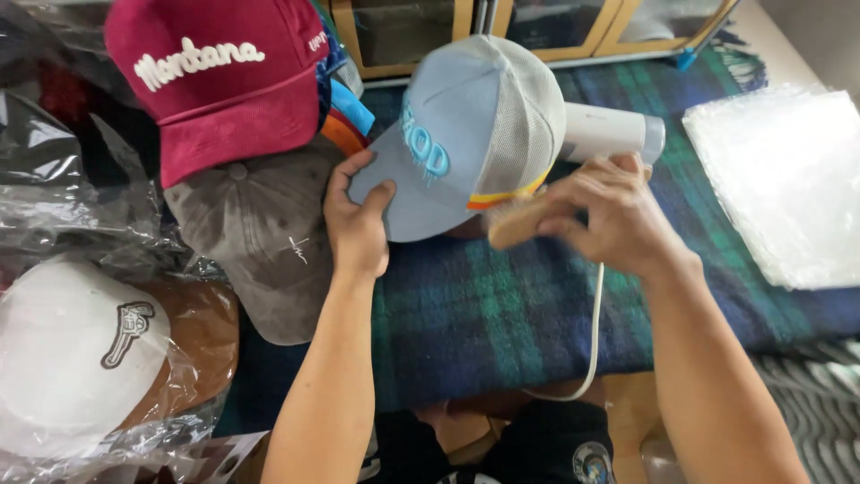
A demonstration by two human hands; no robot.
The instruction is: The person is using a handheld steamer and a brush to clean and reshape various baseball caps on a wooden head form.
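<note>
A view looks down at two bare arms over a bench covered by a blue and green plaid blanket [502, 323]. The left hand [356, 224] grips the brim of a light blue cap [466, 134] with a grey mesh back, thumb on top of the brim and fingers curled beneath. The cap is tilted, its raised blue lettering facing the left hand. The right hand [609, 215] is clenched around a wooden brush [524, 220], which is blurred, held against the cap's lower side near an orange and yellow band. Just beyond the right hand lies a white hair dryer [609, 133], its white cord [596, 323] running down under the right wrist.

To the left of the left hand, touching it, lies a grey-brown cap [260, 233]. Above that sits a dark red corduroy cap [224, 81] with white lettering. Further left and lower, a clear plastic bag [107, 430] holds a white and brown cap [90, 350]. Well to the right of the right hand lies a stack of clear plastic bags [788, 179]; whether anything is in them cannot be told.
</note>
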